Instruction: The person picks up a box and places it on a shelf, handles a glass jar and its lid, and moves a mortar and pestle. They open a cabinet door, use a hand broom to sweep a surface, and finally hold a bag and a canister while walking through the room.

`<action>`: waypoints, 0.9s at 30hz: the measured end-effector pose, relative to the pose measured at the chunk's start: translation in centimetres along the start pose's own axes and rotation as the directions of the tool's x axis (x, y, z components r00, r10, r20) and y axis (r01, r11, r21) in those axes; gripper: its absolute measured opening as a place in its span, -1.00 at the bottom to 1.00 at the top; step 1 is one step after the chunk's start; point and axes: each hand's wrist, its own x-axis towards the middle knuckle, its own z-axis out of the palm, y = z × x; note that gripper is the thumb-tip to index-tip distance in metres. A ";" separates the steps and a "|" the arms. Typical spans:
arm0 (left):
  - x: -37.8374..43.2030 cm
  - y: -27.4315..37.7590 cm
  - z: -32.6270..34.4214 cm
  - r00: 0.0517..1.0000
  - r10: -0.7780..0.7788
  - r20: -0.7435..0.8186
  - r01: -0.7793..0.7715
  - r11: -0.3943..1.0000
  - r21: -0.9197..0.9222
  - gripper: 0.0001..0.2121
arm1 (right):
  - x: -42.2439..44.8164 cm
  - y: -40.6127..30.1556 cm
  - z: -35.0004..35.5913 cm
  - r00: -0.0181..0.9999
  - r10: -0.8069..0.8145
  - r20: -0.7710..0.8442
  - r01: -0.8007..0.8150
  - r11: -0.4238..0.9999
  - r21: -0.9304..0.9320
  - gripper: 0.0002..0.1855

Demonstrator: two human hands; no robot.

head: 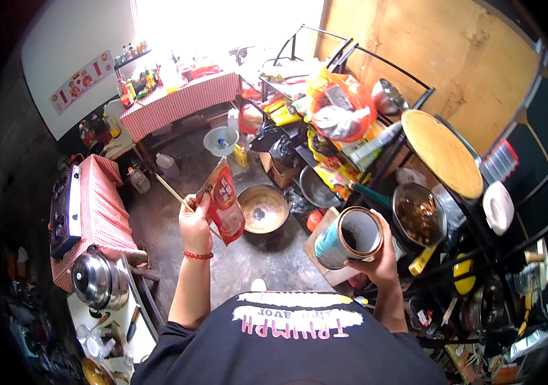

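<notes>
Between the fingers of my left hand (pixel 196 224) are a red printed pouch (pixel 227 207) and a pair of wooden chopsticks (pixel 174 191). The chopsticks point out to the upper left, and their other ends show below the pouch. My right hand (pixel 381 257) grips a round can (pixel 334 248) with a teal printed side. Its open mouth tilts towards me, and something dark shows at the bottom of its pale inside. Beyond the two hands, a wide metal wok (pixel 263 209) rests on the floor.
At right, a black metal rack (pixel 394 65) carries bags, a round wooden board (pixel 442 153) and a pan of dark food (pixel 418 214). On the left are a gas stove (pixel 64 211), a steel pot (pixel 98 281) and a checked-cloth table (pixel 182 106). A plastic basin (pixel 221 139) stands behind the wok.
</notes>
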 end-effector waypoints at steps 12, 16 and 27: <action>19.9 2.1 -3.9 0.990 0.058 -0.129 -0.052 0.998 0.048 -0.87 | 24.6 10.1 16.1 0.982 0.023 0.188 -0.022 1.000 -0.008 0.25; 23.8 3.9 -7.6 0.967 0.071 -0.244 -0.039 0.991 0.131 -0.88 | 31.6 13.7 22.0 0.949 0.060 0.309 -0.077 0.996 0.044 0.24; 42.8 5.1 -18.2 0.859 0.231 -0.458 -0.168 0.970 0.176 -0.85 | 51.7 22.0 40.5 0.866 0.024 0.500 -0.153 0.964 0.219 0.18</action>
